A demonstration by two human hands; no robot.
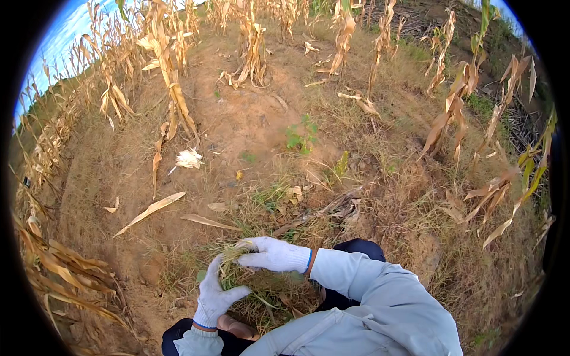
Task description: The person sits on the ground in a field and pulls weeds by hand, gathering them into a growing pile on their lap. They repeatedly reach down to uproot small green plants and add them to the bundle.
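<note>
Both my hands wear white knit gloves and meet at a clump of dry and green grass (233,272) low in front of me. My left hand (215,296) cups the clump from the near left, its thumb spread away from the fingers and grass between them. From the right, my right hand (278,254) reaches across with its fingers bent over the top of the clump; stems stick out by its fingertips. Part of the fingers is hidden in the grass. More loose grass lies beneath, between my feet.
Dry corn stalks (172,83) stand ahead and on both sides. A pale corn husk (189,158) and a long dry leaf (151,212) lie on the bare soil. A small green plant (301,136) grows ahead. Fallen stalks (332,210) lie just beyond my hands.
</note>
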